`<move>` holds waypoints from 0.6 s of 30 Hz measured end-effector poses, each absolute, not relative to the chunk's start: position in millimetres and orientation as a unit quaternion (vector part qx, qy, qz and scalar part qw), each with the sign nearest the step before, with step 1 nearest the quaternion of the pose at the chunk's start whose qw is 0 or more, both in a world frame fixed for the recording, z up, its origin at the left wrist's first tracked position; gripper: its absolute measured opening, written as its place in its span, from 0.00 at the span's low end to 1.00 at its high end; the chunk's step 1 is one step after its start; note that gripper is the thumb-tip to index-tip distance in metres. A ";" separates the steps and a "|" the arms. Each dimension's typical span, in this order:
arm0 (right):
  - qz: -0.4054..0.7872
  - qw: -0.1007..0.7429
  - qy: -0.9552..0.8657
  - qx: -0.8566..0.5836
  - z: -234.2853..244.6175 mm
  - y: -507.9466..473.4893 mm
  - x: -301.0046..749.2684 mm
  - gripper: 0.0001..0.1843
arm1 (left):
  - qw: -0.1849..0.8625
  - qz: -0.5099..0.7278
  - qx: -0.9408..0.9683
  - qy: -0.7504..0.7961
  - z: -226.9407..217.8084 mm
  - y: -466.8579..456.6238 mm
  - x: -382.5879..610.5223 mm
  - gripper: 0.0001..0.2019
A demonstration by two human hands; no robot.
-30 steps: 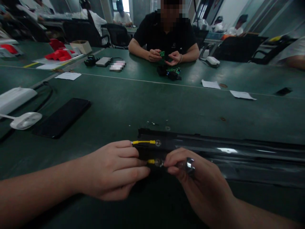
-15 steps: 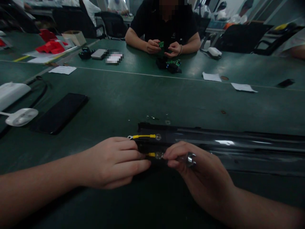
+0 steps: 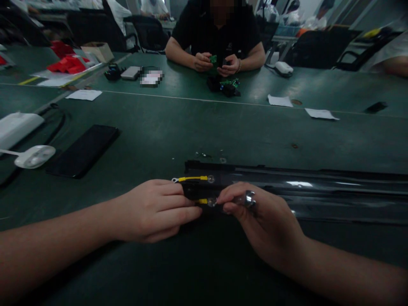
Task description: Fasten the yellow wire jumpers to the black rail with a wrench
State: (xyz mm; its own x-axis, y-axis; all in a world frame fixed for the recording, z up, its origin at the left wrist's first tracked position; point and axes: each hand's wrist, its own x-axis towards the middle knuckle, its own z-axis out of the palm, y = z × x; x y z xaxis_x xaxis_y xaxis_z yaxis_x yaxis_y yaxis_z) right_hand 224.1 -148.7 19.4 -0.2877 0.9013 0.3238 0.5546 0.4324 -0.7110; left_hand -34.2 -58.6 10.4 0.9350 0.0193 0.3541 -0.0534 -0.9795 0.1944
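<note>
My left hand (image 3: 162, 211) is closed at the end of a long glossy black panel (image 3: 267, 175), its fingers over the lower short yellow wire (image 3: 202, 201). That wire ends at a round, shiny terminal (image 3: 211, 202). Above it, a second yellow wire (image 3: 193, 178) runs from a metal ring lug to another round terminal (image 3: 211, 179). My right hand (image 3: 270, 221) pinches a small clear-handled tool (image 3: 249, 198) that looks like a screwdriver, with a shiny metal end. Its front end lies between my fingertips, right beside the lower terminal. The left fingertips' grip is partly hidden.
A black phone (image 3: 84, 149) and a white plug-like piece (image 3: 35, 157) lie at left. Small scraps (image 3: 204, 154) lie behind the panel. Across the green table (image 3: 153, 123), a co-worker (image 3: 219, 38) handles a green circuit board (image 3: 213, 59). Paper slips (image 3: 280, 100) lie along the seam.
Both hands and the panel sit slightly higher in view, and my right hand is a little farther left. The co-worker's hand on the right side of the view now holds a dark piece.
</note>
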 end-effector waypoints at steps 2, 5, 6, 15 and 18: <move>0.237 0.361 -0.770 -0.469 19.8 -149.2 224.0 0.07 | 0.103 0.176 0.979 -0.006 10.2 -59.0 -34.6 0.15; 0.234 0.355 -0.773 -0.471 21.1 -149.7 223.3 0.12 | 0.101 0.172 0.980 -0.001 10.0 -59.3 -34.5 0.15; 0.236 0.352 -0.774 -0.471 21.3 -149.5 223.1 0.12 | 0.101 0.172 0.980 0.001 10.0 -59.3 -34.3 0.15; 0.243 0.390 -0.752 -0.472 16.5 -152.5 225.0 0.12 | 0.103 0.178 0.979 0.007 10.1 -59.9 -34.3 0.14; 0.247 0.411 -0.736 -0.478 13.3 -153.9 225.0 0.08 | 0.111 0.176 0.978 0.009 9.0 -60.3 -35.5 0.15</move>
State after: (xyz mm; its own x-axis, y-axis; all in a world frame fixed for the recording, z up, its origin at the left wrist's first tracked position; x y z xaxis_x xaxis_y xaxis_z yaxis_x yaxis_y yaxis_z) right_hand 225.0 -153.9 13.3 -0.2054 0.9064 0.3691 0.5014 0.4213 -0.7557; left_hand -35.5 -60.3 9.0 0.9382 0.0567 0.3415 -0.0209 -0.9754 0.2195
